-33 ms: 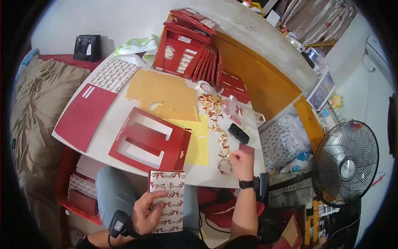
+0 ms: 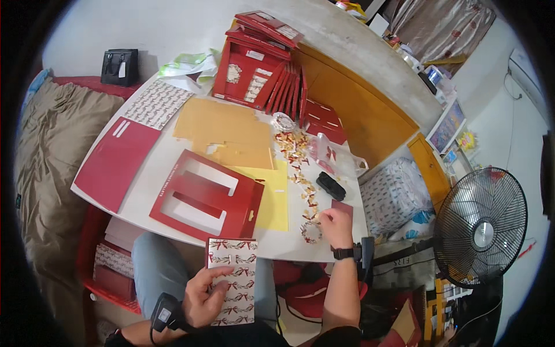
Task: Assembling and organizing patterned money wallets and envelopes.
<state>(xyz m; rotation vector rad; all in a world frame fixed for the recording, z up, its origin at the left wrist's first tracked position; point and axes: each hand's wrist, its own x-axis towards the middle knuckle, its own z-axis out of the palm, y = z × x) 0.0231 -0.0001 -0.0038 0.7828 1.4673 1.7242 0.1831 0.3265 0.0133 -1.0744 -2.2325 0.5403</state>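
My left hand (image 2: 202, 295) holds a tall white card (image 2: 238, 301) printed with rows of green garlands and red bows, upright over my lap at the table's front edge. Its fingers lie across the card's face, and a dark red edge shows behind the top. My right hand (image 2: 336, 225) is over the table's right side, fingers pinched together; whatever is between them is too small to make out. Just left of it lies a small wreath-shaped ring (image 2: 311, 232). Small gold and red pieces (image 2: 296, 153) trail back from there. A dark red card (image 2: 343, 207) lies partly behind the hand.
A red window-cut box sleeve (image 2: 202, 199) covers the middle, over yellow paper (image 2: 274, 214) and tan sheets (image 2: 231, 124). Red boxes (image 2: 248, 75) are stacked at the back. A black case (image 2: 331, 185) and plastic bag (image 2: 341, 159) lie right. A fan (image 2: 483, 228) stands beyond.
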